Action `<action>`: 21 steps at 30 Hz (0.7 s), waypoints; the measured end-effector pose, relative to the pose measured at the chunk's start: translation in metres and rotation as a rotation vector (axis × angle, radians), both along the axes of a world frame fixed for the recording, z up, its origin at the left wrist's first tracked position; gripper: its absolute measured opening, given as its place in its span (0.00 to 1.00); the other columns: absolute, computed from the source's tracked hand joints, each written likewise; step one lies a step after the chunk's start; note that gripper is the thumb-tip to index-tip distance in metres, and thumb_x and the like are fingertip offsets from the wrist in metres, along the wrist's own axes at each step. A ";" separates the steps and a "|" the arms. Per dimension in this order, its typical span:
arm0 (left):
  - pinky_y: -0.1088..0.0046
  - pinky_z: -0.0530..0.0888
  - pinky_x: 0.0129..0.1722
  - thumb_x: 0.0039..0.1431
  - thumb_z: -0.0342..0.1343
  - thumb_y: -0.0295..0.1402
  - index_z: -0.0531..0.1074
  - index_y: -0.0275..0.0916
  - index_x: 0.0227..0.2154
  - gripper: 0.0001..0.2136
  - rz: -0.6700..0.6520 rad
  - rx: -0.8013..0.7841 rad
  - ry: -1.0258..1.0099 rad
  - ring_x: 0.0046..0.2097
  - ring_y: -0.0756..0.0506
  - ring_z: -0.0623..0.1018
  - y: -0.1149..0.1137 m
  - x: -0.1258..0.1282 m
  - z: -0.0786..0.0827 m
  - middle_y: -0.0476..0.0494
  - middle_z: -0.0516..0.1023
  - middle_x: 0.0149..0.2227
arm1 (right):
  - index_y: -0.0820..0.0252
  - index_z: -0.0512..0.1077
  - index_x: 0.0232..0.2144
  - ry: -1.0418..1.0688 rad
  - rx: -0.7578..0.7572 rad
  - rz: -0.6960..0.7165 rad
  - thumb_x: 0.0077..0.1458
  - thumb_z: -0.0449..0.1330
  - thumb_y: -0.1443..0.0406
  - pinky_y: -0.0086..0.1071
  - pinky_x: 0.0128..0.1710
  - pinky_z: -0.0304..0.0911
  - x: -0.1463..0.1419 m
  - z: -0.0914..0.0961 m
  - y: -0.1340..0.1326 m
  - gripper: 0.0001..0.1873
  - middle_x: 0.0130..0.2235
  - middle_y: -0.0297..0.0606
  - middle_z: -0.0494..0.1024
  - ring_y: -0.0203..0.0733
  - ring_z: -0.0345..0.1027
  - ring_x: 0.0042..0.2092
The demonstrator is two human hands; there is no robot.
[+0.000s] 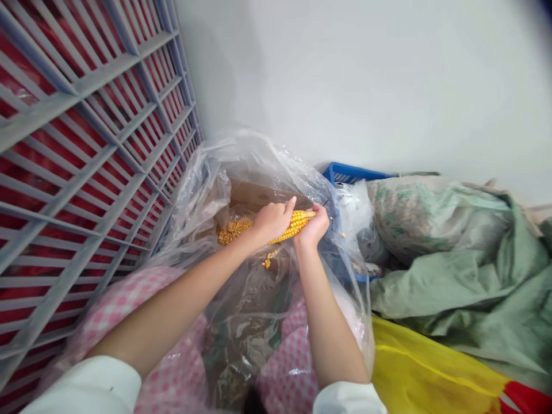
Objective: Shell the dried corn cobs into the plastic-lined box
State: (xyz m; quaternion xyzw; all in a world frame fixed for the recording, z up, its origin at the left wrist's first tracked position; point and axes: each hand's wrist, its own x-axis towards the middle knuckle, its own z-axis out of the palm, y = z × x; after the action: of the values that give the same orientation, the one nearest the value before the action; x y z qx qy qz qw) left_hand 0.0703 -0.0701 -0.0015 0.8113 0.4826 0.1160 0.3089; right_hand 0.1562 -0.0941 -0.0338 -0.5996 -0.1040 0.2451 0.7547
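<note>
Both of my hands grip an ear of corn (296, 225) with yellow kernels, held crosswise over an open clear plastic bag (241, 146). My left hand (272, 221) is closed over its left part, hiding some of the kernels. At the right end, my right hand (314, 227) wraps round the pale tip. A thin dark pointed thing (326, 203) shows beside the right fingers; what it is, I cannot tell. Loose corn kernels (233, 231) lie in the bag to the left, and a few more kernels (268, 261) show below the ear.
A grey slatted plastic crate (97, 75) with red contents rises on the left. Behind stands a pale wall (366, 86). To the right are a blue basket (357, 172), a stuffed sack (431, 213), green cloth (466, 287) and a yellow bag (431, 368). Pink checked cloth (159, 322) covers my legs.
</note>
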 end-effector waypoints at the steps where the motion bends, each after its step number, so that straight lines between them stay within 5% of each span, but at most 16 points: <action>1: 0.69 0.66 0.35 0.58 0.19 0.46 0.74 0.30 0.28 0.37 -0.020 0.000 -0.021 0.34 0.42 0.75 0.002 -0.001 -0.001 0.33 0.76 0.28 | 0.59 0.56 0.16 0.011 0.011 -0.009 0.44 0.48 0.65 0.25 0.23 0.53 0.000 0.001 0.000 0.08 0.18 0.25 0.57 0.29 0.53 0.22; 5: 0.71 0.66 0.36 0.57 0.23 0.49 0.73 0.32 0.29 0.34 -0.055 -0.048 -0.126 0.33 0.45 0.74 0.010 -0.004 0.000 0.38 0.75 0.28 | 0.59 0.57 0.16 0.014 0.034 -0.010 0.44 0.49 0.66 0.25 0.24 0.53 0.003 0.006 -0.001 0.08 0.18 0.25 0.57 0.30 0.53 0.22; 10: 0.72 0.65 0.32 0.54 0.21 0.53 0.71 0.36 0.22 0.36 0.025 -0.293 -0.200 0.32 0.45 0.73 0.010 -0.006 0.007 0.40 0.75 0.27 | 0.59 0.56 0.15 -0.075 0.049 -0.005 0.44 0.49 0.66 0.25 0.24 0.52 0.001 0.010 -0.002 0.09 0.18 0.26 0.57 0.29 0.51 0.22; 16: 0.71 0.64 0.32 0.56 0.24 0.51 0.69 0.35 0.21 0.32 0.082 -0.126 -0.193 0.29 0.45 0.71 0.009 0.000 -0.004 0.41 0.72 0.22 | 0.59 0.55 0.15 -0.126 0.076 0.044 0.45 0.48 0.66 0.25 0.24 0.51 -0.006 0.014 -0.004 0.10 0.18 0.25 0.56 0.29 0.50 0.21; 21: 0.72 0.65 0.34 0.55 0.28 0.53 0.68 0.36 0.18 0.31 0.052 -0.138 -0.314 0.29 0.46 0.72 0.016 -0.003 -0.009 0.44 0.72 0.22 | 0.59 0.55 0.16 -0.037 0.098 0.052 0.44 0.49 0.65 0.25 0.24 0.52 0.001 0.010 -0.003 0.09 0.18 0.25 0.56 0.29 0.51 0.22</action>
State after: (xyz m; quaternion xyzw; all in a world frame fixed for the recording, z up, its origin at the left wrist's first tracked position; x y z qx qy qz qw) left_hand 0.0674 -0.0538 -0.0104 0.7473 0.4559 0.2158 0.4325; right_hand 0.1575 -0.0967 -0.0234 -0.5636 -0.1452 0.2480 0.7744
